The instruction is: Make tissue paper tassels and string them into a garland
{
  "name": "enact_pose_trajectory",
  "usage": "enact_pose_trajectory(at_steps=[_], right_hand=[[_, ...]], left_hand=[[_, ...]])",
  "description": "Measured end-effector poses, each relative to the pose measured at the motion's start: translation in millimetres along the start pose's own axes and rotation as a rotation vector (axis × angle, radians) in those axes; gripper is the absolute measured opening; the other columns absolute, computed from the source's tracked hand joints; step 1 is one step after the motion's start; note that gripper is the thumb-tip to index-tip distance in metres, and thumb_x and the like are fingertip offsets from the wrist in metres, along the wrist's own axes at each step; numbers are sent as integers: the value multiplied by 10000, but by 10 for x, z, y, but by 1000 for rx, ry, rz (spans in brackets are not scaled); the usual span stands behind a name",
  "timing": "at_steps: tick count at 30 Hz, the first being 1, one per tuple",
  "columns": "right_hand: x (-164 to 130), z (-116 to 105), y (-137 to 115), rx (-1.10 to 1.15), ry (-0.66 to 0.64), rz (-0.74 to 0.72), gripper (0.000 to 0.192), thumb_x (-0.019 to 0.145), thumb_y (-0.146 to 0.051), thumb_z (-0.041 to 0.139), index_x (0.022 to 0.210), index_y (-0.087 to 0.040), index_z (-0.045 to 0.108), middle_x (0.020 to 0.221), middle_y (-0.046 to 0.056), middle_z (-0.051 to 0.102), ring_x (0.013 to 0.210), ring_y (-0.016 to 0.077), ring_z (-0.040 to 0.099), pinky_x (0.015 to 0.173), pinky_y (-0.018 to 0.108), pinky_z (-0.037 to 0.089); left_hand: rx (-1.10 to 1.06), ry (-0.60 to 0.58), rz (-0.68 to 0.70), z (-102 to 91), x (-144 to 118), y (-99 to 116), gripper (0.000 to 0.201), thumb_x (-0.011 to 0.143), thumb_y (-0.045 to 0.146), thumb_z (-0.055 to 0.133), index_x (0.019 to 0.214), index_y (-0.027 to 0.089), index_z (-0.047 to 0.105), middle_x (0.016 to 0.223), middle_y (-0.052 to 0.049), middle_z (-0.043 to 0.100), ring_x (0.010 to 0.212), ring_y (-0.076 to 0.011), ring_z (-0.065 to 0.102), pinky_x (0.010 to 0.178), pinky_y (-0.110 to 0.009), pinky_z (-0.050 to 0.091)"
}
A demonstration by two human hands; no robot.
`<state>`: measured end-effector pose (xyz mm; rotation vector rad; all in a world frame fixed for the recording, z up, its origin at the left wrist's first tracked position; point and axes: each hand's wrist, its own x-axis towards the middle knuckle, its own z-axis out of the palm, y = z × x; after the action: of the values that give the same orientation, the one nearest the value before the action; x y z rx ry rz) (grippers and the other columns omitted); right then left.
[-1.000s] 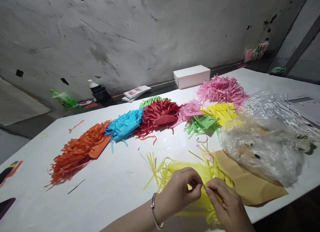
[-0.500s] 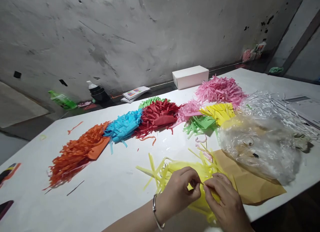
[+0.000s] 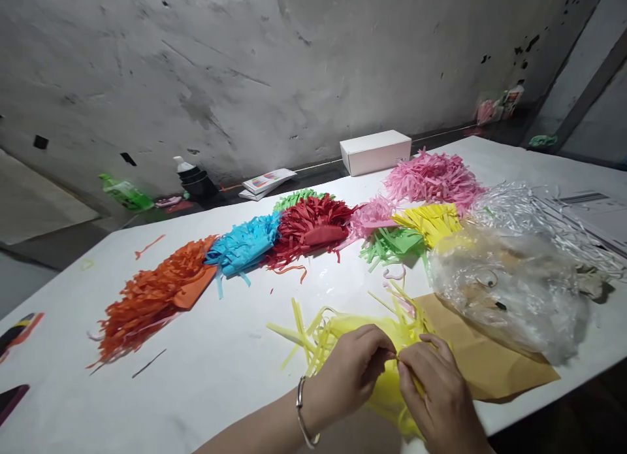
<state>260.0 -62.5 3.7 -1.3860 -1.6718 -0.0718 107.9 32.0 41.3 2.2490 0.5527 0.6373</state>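
Yellow fringed tissue paper point(image 3: 337, 326) lies spread on the table in front of me, its cut strips fanning out to the left and top. Over it, my left hand point(image 3: 357, 362), with a silver bangle at the wrist, is closed in a pinch on the yellow tissue paper. Right beside it, my right hand point(image 3: 435, 382) pinches the same paper, so the fingertips of both hands almost meet. The bit between the fingertips is small and mostly hidden. A brown paper sheet point(image 3: 494, 356) lies to the right of my right hand.
Fringed paper bundles in orange point(image 3: 157, 297), blue point(image 3: 245, 245), dark red point(image 3: 316, 228) and pink point(image 3: 434, 176) cross the table point(image 3: 215, 389). A crumpled clear plastic bag point(image 3: 509, 297) lies at right. By the wall stands a white box point(image 3: 375, 153); a phone point(image 3: 12, 402) is at left.
The fingers of my left hand have curled in, closing the gap between thumb and index finger. Both hands stay over the yellow paper, and the view has shifted slightly.
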Motion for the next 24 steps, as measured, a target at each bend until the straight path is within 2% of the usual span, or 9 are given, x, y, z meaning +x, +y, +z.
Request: enact_pose_trajectory(at_steps=[5,8,11,14,16,18,20,22,24], right_hand=[[-88,9,-1,94,35,54,132,921,-113,508,878,-231,549,709,-38,601,645,123,623,954,369,488],[-194,-33,64,101,4,121,138,976,-263,506,1069,-227,602,953,53,714,928,196,710,910,325,558],[-263,-61,102,27,-14,155,375,997,-345,488,1339,-197,530,1241,124,683,1150,246,667,915,321,579],[-258,1,63,-23,-126,-21,327,984,-258,510,1300,-194,570,1246,106,693,1174,231,659,967,319,561],[-235,81,23,-74,-207,-174,251,964,-213,518,1187,-187,631,1220,101,706,1158,239,665,972,345,563],[-224,156,8,-136,-253,-271,209,946,-196,527,1108,-186,659,1185,87,722,1131,250,675,1013,395,530],[-240,203,31,-185,-275,-322,178,933,-207,559,1076,-193,665,1140,58,740,1099,244,684,1117,433,417],[-276,216,78,-220,-281,-347,160,925,-247,598,1060,-192,663,1111,51,747,1088,239,683,1208,455,239],[-312,208,122,-247,-290,-369,173,917,-288,625,1054,-188,661,1131,75,742,1113,245,670,1232,472,118]], left_hand=[[-52,-17,-11,-169,-6,47,156,955,132,451,889,178,585,769,-43,621,636,-124,584,596,-212,480],[-279,-70,-116,-388,-47,7,213,1006,297,463,924,162,606,846,-78,628,650,-129,620,575,-225,528],[-485,-8,-323,-795,-191,-125,319,957,463,576,917,152,637,737,-55,631,598,-143,622,541,-252,546],[-483,188,-490,-1339,-464,-381,355,811,503,744,859,157,680,686,-22,616,481,-117,537,462,-253,479],[-394,240,-606,-1709,-687,-594,370,747,523,768,821,167,699,624,-4,577,454,-105,471,429,-238,417],[-192,250,-718,-2026,-889,-783,366,718,533,750,767,173,704,573,8,539,453,-109,428,428,-236,379],[-74,306,-772,-2224,-1021,-889,349,713,511,745,802,175,717,617,-10,574,519,-141,473,479,-253,412],[85,387,-738,-2232,-1047,-875,340,749,485,723,900,181,724,760,-48,646,663,-200,568,578,-288,481],[297,397,-570,-2002,-974,-745,289,844,442,644,981,196,708,915,-80,679,831,-249,628,698,-330,528]])
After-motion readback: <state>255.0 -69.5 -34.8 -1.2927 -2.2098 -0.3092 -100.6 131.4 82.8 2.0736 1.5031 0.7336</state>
